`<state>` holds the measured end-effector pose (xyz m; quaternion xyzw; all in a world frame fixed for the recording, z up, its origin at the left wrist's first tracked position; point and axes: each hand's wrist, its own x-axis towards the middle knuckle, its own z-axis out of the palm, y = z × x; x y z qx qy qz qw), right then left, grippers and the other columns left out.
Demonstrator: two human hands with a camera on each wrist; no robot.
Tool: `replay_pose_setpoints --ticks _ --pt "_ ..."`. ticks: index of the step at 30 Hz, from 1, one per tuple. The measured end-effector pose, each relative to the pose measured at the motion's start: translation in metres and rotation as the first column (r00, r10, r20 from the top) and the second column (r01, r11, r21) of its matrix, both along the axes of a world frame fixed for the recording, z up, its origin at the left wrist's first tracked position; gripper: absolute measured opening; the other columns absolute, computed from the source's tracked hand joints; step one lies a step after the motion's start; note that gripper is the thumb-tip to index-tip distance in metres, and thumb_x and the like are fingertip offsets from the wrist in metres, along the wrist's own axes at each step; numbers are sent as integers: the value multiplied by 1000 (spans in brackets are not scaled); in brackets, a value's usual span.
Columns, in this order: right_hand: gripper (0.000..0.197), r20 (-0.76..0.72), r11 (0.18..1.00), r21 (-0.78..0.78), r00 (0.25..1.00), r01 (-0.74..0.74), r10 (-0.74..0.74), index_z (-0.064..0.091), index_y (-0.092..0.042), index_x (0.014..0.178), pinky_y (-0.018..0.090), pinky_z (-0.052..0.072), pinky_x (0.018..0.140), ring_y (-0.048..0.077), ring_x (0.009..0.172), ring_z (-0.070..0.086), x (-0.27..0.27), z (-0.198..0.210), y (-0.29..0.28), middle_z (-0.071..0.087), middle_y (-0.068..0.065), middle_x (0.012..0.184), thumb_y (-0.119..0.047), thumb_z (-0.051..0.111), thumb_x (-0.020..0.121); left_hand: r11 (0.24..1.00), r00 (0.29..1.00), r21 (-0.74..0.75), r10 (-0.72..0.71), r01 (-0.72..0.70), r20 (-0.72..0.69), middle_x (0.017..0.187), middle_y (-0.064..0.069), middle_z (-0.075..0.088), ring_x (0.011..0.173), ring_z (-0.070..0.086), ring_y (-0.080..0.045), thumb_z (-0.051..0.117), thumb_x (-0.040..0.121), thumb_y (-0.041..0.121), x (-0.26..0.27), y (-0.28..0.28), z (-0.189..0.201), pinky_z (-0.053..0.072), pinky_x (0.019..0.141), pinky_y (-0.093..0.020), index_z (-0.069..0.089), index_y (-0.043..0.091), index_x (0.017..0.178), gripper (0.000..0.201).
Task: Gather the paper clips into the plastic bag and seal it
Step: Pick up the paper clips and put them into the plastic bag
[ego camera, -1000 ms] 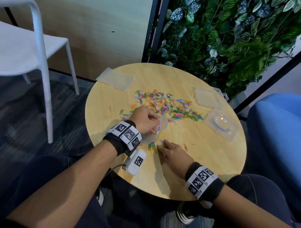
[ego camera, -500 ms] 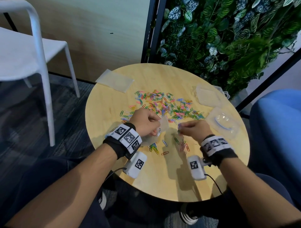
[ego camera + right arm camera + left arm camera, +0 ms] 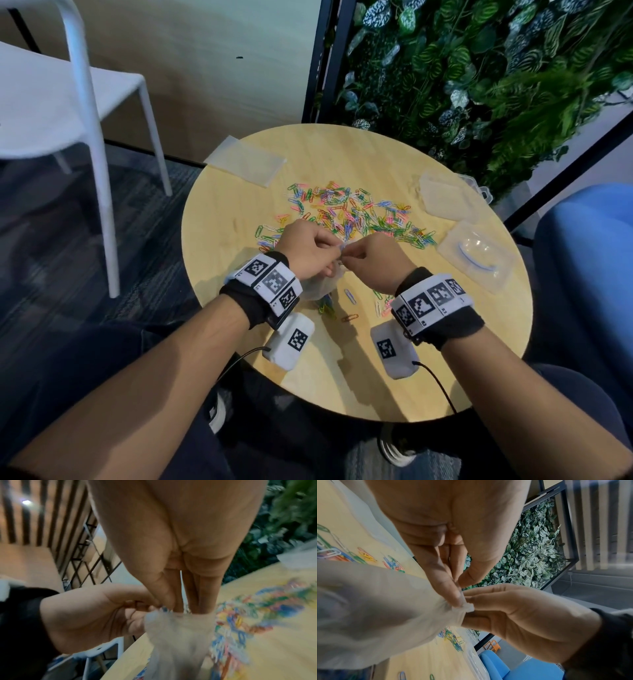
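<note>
I hold the bag point(image 3: 320, 286) above the table's point(image 3: 428, 370) near edge, its mouth bunched. My left hand point(image 3: 306, 248) pinches the rim between thumb and fingers point(image 3: 453, 596); my right hand point(image 3: 380, 260) pinches the same rim from the other side. Most clips point(image 3: 352, 214) lie across the table's middle, a few point(image 3: 349, 296) under my wrists.

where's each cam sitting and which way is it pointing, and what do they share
Head: worn on the head, looking forward and down at the round table; shows both forearms, left hand and right hand.
Left wrist: looks along the left hand's fingers at the plastic bag.
Right wrist: looks along the right hand's fingers, blurred.
Shared: all show both hands at the bag's mouth, and paper clips.
</note>
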<state>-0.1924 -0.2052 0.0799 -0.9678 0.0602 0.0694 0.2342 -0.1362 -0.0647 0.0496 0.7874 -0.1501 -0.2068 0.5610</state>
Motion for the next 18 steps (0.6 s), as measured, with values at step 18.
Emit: replay_pose_setpoints --ticks 18 --pt "93 -294 957 -162 914 242 -281 52 -11 121 32 45 82 23 89 46 -35 -61 -17 42 8 115 -74 73 56 950 942 -145 297 -275 157 69 -10 69 44 58 -8 69 86 10 19 83 35 54 48 -25 78 16 87 10"
